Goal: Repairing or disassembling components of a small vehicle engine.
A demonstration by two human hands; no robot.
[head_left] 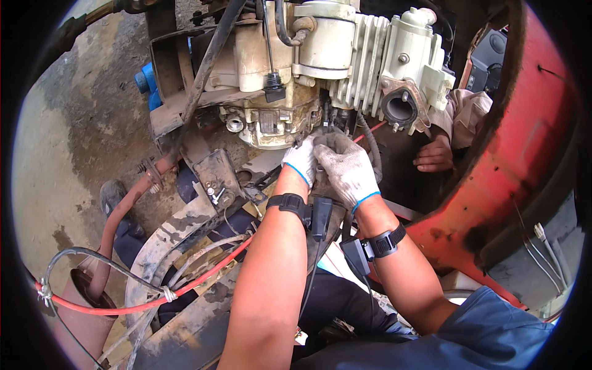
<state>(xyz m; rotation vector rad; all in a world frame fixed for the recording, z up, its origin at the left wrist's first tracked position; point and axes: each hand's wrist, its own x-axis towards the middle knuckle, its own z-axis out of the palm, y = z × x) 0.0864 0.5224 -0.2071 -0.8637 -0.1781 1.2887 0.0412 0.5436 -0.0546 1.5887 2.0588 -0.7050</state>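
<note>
Left hand [300, 159] and right hand [346, 165], both gloved, are together, fingers curled in; can't tell how far closed or what they grip, tips hidden. Engine [324, 46] sits at 12 o'clock from the hands, long axis roughly 9 to 3. Left is nearer its lower casing [271, 126], at 10–11; right is nearer the corrugated hose [372, 145], just beside it at 2, running roughly 12 to 6.

The off-white engine [325, 54] (browned with grime below) lies with its finned cylinder [362, 61] toward the right.
</note>
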